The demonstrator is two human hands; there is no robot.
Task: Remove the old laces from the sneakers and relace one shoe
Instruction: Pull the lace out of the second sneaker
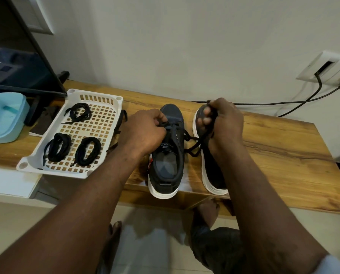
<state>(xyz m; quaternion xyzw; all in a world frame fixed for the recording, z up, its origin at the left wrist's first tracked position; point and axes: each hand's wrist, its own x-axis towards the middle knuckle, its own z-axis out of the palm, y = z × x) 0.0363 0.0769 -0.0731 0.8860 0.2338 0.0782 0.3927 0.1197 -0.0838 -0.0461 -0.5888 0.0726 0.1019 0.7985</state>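
Black lace (193, 144) trails from the eyelets of the navy sneaker (167, 169), which stands on the wooden table (274, 155) with its heel at the near edge. The left hand (145, 131) pinches the lace at those eyelets. The right hand (222, 119), just right of the sneaker, clenches the bunched free end above the second sneaker (214, 182). Left of the sneaker sits a white basket (48, 125) holding three coiled laces (57, 147), and a pale blue tub (5, 119) lies farther left.

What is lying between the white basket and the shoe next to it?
In the head view, a loose black lace lies on the wooden table between the basket and the shoe; the left hand reaches over that gap too.
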